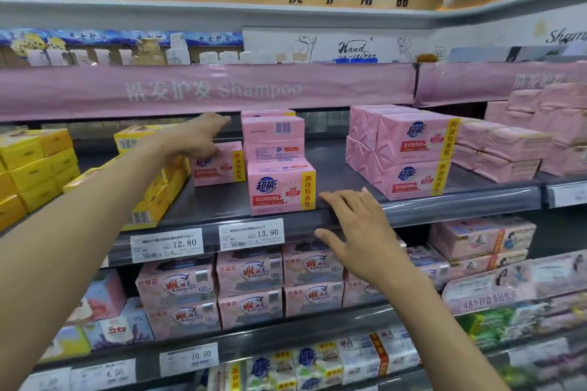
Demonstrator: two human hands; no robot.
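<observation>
Reaching my left hand [203, 136] over the low pink cardboard soap pack [222, 168] at the back of the grey metal shelf [333, 168], I judge the next move is gripping it and drawing it forward beside the stacked pink soap packs [279, 168]. My right hand [359, 232] is spread by the shelf's edge. I cannot tell whether my left fingers already hold the pack.

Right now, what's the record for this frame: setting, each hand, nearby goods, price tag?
setting: grey metal shop shelf stocked with soap packs
left hand: reaches deep, fingers on the rear pink rectangular soap pack; grip unclear
right hand: fingers relaxed and spread, at the shelf's front edge
between hands: stack of pink soap packs
far left: yellow rectangular soap packs
price tag: white paper label reading 13.90
</observation>
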